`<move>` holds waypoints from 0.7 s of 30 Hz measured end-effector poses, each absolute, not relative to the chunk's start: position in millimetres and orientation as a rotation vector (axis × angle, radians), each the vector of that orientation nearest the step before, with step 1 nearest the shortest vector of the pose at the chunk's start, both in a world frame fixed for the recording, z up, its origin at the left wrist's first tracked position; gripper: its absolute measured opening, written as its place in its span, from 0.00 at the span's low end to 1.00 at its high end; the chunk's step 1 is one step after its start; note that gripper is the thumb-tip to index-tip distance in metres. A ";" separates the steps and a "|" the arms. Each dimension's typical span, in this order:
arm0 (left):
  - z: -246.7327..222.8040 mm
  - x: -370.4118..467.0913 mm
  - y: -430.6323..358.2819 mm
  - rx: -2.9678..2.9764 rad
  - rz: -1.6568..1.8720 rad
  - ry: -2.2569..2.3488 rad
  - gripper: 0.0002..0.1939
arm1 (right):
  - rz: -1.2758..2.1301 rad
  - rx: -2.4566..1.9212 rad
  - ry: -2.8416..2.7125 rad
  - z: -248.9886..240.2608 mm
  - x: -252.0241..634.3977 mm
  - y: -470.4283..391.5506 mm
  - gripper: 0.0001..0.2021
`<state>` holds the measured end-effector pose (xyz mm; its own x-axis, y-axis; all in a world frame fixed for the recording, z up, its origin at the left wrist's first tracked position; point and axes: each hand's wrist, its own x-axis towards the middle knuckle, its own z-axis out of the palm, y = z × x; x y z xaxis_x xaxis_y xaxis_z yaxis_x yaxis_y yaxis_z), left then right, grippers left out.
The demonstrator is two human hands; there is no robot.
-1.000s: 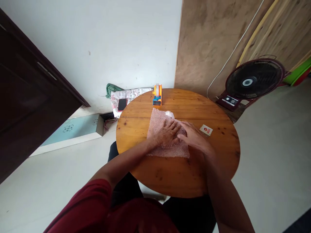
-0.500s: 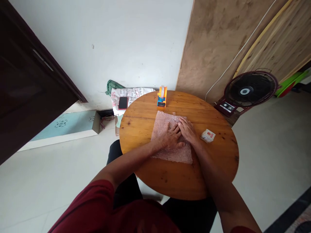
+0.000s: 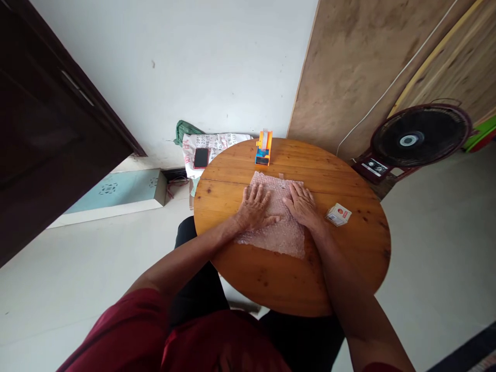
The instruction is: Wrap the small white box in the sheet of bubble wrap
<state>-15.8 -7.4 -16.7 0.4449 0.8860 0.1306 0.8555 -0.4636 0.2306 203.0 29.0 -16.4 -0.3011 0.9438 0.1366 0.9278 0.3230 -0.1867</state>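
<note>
Round wooden table [image 3: 267, 281], knots in the boards; the work lies on it. Bubble wrap [image 3: 281, 232] flat near the middle, short of the far rim, its near edge clear of both hands. Layers, or anything inside, cannot be told.

Handling, as judged: very light, soft, limp; slides easily on smooth wood; bubbles would pop under a hard pinch. Best hold: opposite edges or the two near corners, loosely, between thumb and fingers.

Left hand [image 3: 253, 208] palm down on the wrap's left side, fingers spread, grasping nothing. Right hand [image 3: 302, 204] likewise laid along the right edge, nothing gripped.

Tape dispenser [image 3: 264, 150], orange and blue, upright beyond the far edge. Small box [image 3: 339, 214] just right of the right hand, apart from it.
</note>
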 end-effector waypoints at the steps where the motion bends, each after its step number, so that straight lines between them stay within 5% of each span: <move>1: -15.9 -16.2 -7.3 2.548 0.361 1.560 0.48 | 0.109 -1.709 -2.385 -16.1 203.4 29.3 0.34; 6: -8.9 -23.8 10.5 2.557 0.339 1.538 0.32 | 0.136 -1.713 -2.435 -13.5 205.2 30.0 0.35; 21: -13.4 -33.9 18.2 2.513 0.277 1.688 0.33 | 0.046 -1.844 -2.425 -15.3 201.2 29.8 0.37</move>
<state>-33.9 18.2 -13.4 0.3685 0.9248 0.0940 0.9064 -0.3799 0.1846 201.2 29.8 -15.3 -0.2647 0.9626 0.0574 0.9598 0.2688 -0.0813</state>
